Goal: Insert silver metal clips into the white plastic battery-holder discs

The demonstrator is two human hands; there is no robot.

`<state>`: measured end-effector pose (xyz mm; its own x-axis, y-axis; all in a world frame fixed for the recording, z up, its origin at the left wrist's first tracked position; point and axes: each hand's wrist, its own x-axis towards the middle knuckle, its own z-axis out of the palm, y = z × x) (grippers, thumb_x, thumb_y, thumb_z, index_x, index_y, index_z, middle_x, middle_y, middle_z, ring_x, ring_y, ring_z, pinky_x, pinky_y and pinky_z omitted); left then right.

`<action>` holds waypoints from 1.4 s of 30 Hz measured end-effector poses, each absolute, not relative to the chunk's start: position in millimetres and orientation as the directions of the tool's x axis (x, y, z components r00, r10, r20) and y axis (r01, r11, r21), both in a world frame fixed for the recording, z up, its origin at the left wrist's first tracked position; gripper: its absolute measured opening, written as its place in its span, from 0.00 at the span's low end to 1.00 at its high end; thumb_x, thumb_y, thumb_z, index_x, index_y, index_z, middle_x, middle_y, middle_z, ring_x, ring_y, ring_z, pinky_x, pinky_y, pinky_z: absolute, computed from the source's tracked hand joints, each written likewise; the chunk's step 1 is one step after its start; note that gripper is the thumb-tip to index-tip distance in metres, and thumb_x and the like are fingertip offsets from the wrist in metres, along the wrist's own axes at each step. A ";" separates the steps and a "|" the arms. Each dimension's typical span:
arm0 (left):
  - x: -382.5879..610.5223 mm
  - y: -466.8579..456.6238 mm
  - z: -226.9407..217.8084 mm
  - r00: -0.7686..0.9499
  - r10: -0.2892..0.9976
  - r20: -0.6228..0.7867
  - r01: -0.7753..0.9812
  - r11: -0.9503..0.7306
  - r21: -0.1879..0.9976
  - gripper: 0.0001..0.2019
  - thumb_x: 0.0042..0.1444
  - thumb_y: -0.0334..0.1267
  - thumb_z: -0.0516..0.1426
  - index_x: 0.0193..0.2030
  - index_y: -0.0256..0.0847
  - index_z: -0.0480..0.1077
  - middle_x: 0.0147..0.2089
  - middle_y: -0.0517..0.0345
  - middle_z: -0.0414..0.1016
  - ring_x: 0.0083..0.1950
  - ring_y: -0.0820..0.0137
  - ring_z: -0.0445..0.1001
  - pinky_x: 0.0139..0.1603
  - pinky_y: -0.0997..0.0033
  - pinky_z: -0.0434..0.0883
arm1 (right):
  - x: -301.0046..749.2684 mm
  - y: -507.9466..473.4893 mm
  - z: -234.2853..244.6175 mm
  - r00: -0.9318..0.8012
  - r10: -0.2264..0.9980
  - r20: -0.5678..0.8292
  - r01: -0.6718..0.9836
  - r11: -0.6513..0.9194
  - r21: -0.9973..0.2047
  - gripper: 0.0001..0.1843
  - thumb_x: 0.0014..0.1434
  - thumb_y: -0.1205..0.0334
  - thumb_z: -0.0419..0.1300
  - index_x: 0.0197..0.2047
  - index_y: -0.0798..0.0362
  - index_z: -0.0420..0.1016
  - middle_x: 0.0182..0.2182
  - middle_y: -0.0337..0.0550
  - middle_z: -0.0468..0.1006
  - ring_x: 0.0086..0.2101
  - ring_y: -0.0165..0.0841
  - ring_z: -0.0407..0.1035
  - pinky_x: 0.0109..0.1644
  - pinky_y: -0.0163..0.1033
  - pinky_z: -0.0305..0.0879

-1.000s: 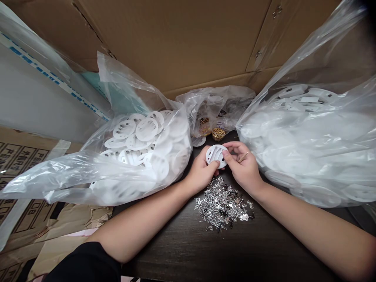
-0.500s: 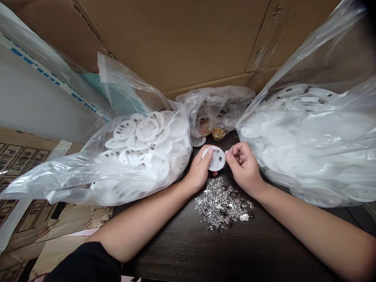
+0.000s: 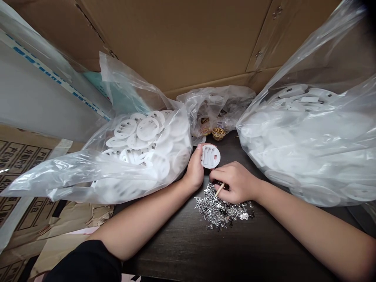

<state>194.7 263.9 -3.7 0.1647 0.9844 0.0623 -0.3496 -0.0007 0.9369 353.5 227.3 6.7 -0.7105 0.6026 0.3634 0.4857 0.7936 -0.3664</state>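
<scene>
1. The left hand (image 3: pixel 194 172) grips a white plastic disc (image 3: pixel 210 156) by its edge, fingers curled behind it and thumb on top, close beside a clear plastic bag (image 3: pixel 88 172) of similar discs
2. The right hand (image 3: pixel 237 182) is closed around a small wooden stick (image 3: pixel 219 189), fingers bent down over a pile of metal clips (image 3: pixel 223 209); whether they also pinch a clip is hidden
3. A slackening grip could drop the disc onto the pile, scattering clips
4. The stick or knuckles brushing the pile could push clips across the dark table (image 3: pixel 176 250) or under the bag
</scene>
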 end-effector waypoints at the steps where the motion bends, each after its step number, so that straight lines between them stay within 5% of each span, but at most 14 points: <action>1: 194.7 263.7 -3.8 0.174 0.984 0.049 -0.350 0.016 0.936 0.26 0.66 0.62 0.49 0.45 0.39 0.71 0.34 0.53 0.73 0.29 0.70 0.69 0.26 0.70 0.67 | 353.1 227.0 7.4 -0.727 0.616 0.304 0.509 0.780 -0.364 0.04 0.53 0.64 0.59 0.33 0.52 0.67 0.26 0.36 0.71 0.26 0.28 0.57 0.32 0.40 0.47; 5: 193.6 263.5 -4.4 0.206 0.978 0.029 -0.352 0.047 0.935 0.27 0.67 0.63 0.48 0.47 0.40 0.71 0.32 0.54 0.71 0.25 0.71 0.66 0.21 0.71 0.64 | 350.6 226.4 10.0 -0.748 0.636 0.191 0.553 0.755 -0.352 0.05 0.52 0.62 0.58 0.31 0.53 0.65 0.26 0.37 0.71 0.26 0.29 0.56 0.32 0.41 0.43; 29: 194.1 263.7 -2.5 0.210 0.977 0.028 -0.351 0.048 0.935 0.26 0.65 0.63 0.49 0.45 0.39 0.70 0.33 0.53 0.72 0.25 0.71 0.66 0.21 0.71 0.63 | 352.0 229.0 19.1 -0.744 0.666 0.062 0.563 0.673 -0.479 0.04 0.52 0.66 0.58 0.33 0.53 0.72 0.30 0.37 0.76 0.29 0.29 0.60 0.33 0.39 0.43; 36: 195.0 265.7 -5.2 0.155 0.985 0.070 -0.370 -0.008 0.929 0.23 0.68 0.57 0.48 0.44 0.38 0.71 0.40 0.51 0.75 0.38 0.68 0.74 0.40 0.69 0.73 | 353.2 233.3 12.4 -0.718 0.686 0.122 0.545 0.662 -0.515 0.09 0.51 0.69 0.58 0.37 0.52 0.76 0.28 0.35 0.77 0.27 0.28 0.62 0.33 0.37 0.47; 42: 194.2 267.9 -11.4 0.136 0.987 0.086 -0.380 -0.028 0.925 0.23 0.70 0.55 0.47 0.45 0.37 0.73 0.42 0.51 0.76 0.41 0.68 0.74 0.44 0.69 0.73 | 355.8 234.5 2.9 -0.685 0.671 0.285 0.458 0.700 -0.548 0.12 0.52 0.73 0.57 0.37 0.52 0.77 0.29 0.35 0.78 0.27 0.27 0.64 0.34 0.35 0.53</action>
